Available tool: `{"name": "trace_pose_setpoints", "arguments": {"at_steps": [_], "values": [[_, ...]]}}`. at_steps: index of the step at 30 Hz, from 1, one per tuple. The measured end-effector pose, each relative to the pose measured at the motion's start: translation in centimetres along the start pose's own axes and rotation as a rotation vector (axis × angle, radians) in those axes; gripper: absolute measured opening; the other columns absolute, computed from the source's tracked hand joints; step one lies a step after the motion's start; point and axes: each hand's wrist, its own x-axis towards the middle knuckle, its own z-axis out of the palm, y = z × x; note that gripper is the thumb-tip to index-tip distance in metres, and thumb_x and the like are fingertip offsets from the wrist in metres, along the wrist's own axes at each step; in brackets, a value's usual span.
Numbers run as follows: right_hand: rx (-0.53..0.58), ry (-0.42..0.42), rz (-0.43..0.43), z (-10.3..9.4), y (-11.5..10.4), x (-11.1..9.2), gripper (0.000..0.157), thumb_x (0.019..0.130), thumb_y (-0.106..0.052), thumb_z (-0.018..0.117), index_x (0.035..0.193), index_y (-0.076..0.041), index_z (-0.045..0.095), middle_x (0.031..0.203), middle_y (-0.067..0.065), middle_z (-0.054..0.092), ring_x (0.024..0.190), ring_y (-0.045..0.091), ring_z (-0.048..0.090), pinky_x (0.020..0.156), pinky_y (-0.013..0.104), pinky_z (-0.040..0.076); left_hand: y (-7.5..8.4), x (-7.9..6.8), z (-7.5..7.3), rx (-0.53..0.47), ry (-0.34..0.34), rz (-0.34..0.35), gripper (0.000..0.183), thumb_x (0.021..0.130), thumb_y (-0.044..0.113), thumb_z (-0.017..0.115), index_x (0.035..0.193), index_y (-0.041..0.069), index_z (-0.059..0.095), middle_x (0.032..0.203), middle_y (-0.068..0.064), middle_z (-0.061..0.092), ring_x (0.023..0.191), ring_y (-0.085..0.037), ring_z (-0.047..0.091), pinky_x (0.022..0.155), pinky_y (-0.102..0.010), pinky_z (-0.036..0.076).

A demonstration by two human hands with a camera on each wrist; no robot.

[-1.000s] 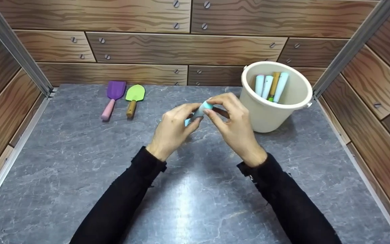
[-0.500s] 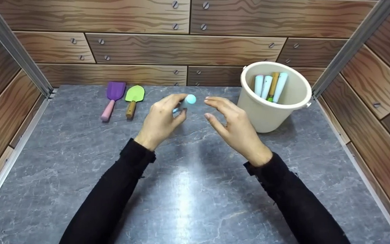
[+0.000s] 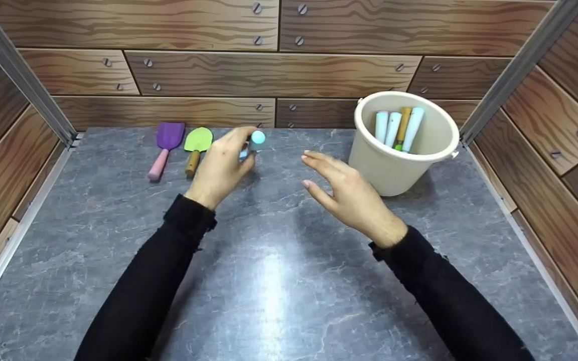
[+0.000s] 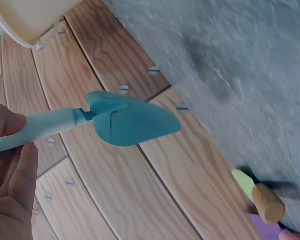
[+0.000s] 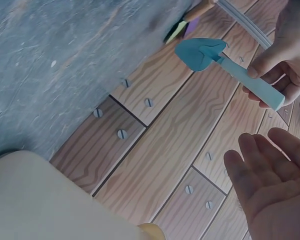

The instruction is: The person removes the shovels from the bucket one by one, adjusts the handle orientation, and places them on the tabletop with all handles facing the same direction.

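Observation:
My left hand [image 3: 222, 161] grips a small teal hand trowel [image 4: 135, 120] by its pale blue handle [image 4: 40, 131]. In the left wrist view the pointed blade juts out beyond the fingers; in the head view mostly the round handle end shows. My right hand [image 3: 349, 190] holds nothing, its fingers extended and thumb apart, left of a cream bucket [image 3: 387, 175]. Left of my left hand, a green shovel [image 3: 199, 139] with a brown handle lies on the grey table, beside a purple shovel [image 3: 170, 135] with a pink handle.
Inside the bucket several tools stand with handles up, pale blue handles [image 3: 412, 129] and a brown handle [image 3: 404, 124] among them. Wood-patterned panels [image 3: 269, 72] close off the back and sides. Metal posts [image 3: 23, 75] rise at the corners.
Both hands were on the trowel; the right hand has let go and stays near the bucket, its fingers spread. The left hand has carried the trowel left, toward the green shovel.

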Motion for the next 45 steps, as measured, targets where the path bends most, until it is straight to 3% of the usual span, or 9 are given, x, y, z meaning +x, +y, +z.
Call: {"name": "trace_pose_setpoints", "arguments": {"at_steps": [12,21,29,32,38,41,45], "values": [[-0.073,-0.149,0.029,0.4,0.2,-0.4,0.063,0.121,-0.039,0.068,0.173,-0.005,0.056,0.181,0.018,0.056,0.164,0.041,0.061,0.137,0.06,0.052,-2.5,1.3,-1.1,0.046,-0.043,-0.071,0.042,0.107,-0.007,0.074,0.148,-0.003,0.067,0.147,-0.024,0.077,0.137,-0.041,0.078,0.123,-0.052,0.065],[-0.101,-0.201,0.005,0.9,0.5,-0.5,0.066,0.121,-0.039,0.068,0.174,-0.004,0.054,0.182,0.019,0.055,0.165,0.04,0.06,0.137,0.058,0.053,-4.7,2.1,-1.3,0.146,-0.019,-0.1,0.037,0.104,-0.005,0.076,0.139,0.001,0.066,0.134,-0.02,0.08,0.125,-0.042,0.082,0.11,-0.056,0.07],[-0.106,-0.278,0.004,1.3,1.0,-0.8,0.07,0.12,-0.04,0.07,0.177,-0.005,0.051,0.183,0.021,0.052,0.169,0.042,0.056,0.141,0.06,0.047,-6.2,2.5,-0.9,0.192,-0.067,-0.18,0.031,0.105,-0.006,0.074,0.133,-0.002,0.062,0.129,-0.024,0.078,0.122,-0.051,0.081,0.105,-0.066,0.069],[-0.111,-0.285,-0.012,1.5,1.2,-1.0,0.07,0.119,-0.04,0.07,0.176,-0.004,0.051,0.183,0.022,0.051,0.167,0.043,0.057,0.14,0.06,0.048,-6.8,2.3,-0.7,0.201,-0.056,-0.17,0.03,0.105,-0.008,0.074,0.133,-0.002,0.064,0.127,-0.025,0.079,0.121,-0.052,0.081,0.105,-0.065,0.069],[-0.108,-0.299,-0.009,1.8,1.3,-1.3,0.07,0.118,-0.039,0.072,0.176,-0.003,0.052,0.183,0.023,0.05,0.167,0.044,0.057,0.139,0.061,0.049,-7.7,1.8,-0.2,0.252,-0.035,-0.086,0.026,0.101,-0.01,0.077,0.125,-0.002,0.07,0.117,-0.025,0.084,0.111,-0.052,0.083,0.102,-0.065,0.068],[-0.113,-0.316,-0.008,2.0,1.5,-1.5,0.07,0.119,-0.038,0.071,0.176,-0.003,0.051,0.183,0.023,0.05,0.166,0.045,0.058,0.138,0.062,0.05,-7.9,1.6,0.0,0.261,-0.071,-0.086,0.024,0.103,-0.008,0.076,0.127,-0.002,0.072,0.12,-0.025,0.085,0.112,-0.051,0.083,0.101,-0.063,0.068],[-0.114,-0.339,-0.002,2.2,1.5,-1.5,0.071,0.119,-0.039,0.071,0.177,-0.004,0.05,0.184,0.022,0.05,0.166,0.044,0.058,0.138,0.061,0.05,-7.8,1.4,0.2,0.23,-0.156,-0.142,0.025,0.111,-0.006,0.071,0.136,-0.004,0.07,0.133,-0.028,0.082,0.124,-0.049,0.081,0.104,-0.06,0.07]]}}
